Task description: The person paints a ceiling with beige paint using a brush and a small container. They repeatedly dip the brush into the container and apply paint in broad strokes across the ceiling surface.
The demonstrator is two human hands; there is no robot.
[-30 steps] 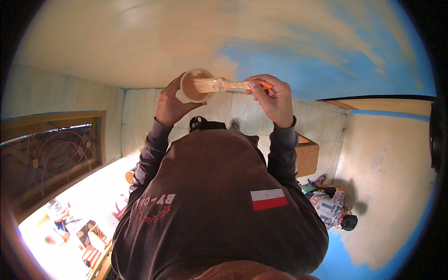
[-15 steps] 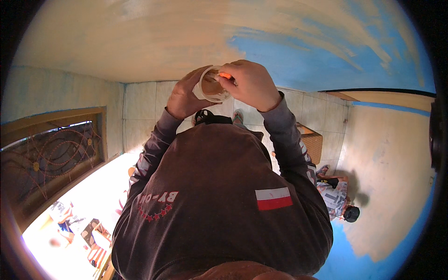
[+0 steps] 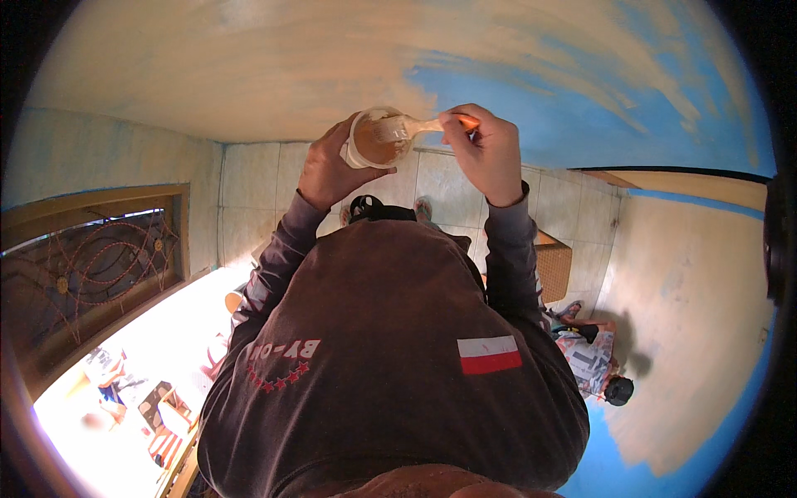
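My left hand (image 3: 330,166) is wrapped round the side of a white tub (image 3: 359,154) that holds beige paint (image 3: 378,152). The tub tilts so that its mouth shows. In my right hand (image 3: 490,153) is a paintbrush (image 3: 425,126) with an orange handle end, gripped by the handle. Its paint-smeared bristles lie inside the tub's mouth, toward the far rim. Just beyond both hands rises the wall (image 3: 531,91), partly blue and partly covered with streaky beige paint.
A brown woven box (image 3: 554,270) stands on the tiled floor (image 3: 249,191) at the right. Another person (image 3: 588,353) in a black cap is low by the right wall. At left are a framed grille (image 3: 100,257) and a bright opening with a chair (image 3: 176,419).
My right hand has drawn back to the right, and the brush handle now shows between it and the tub. The tub has shifted slightly left and its mouth is more visible.
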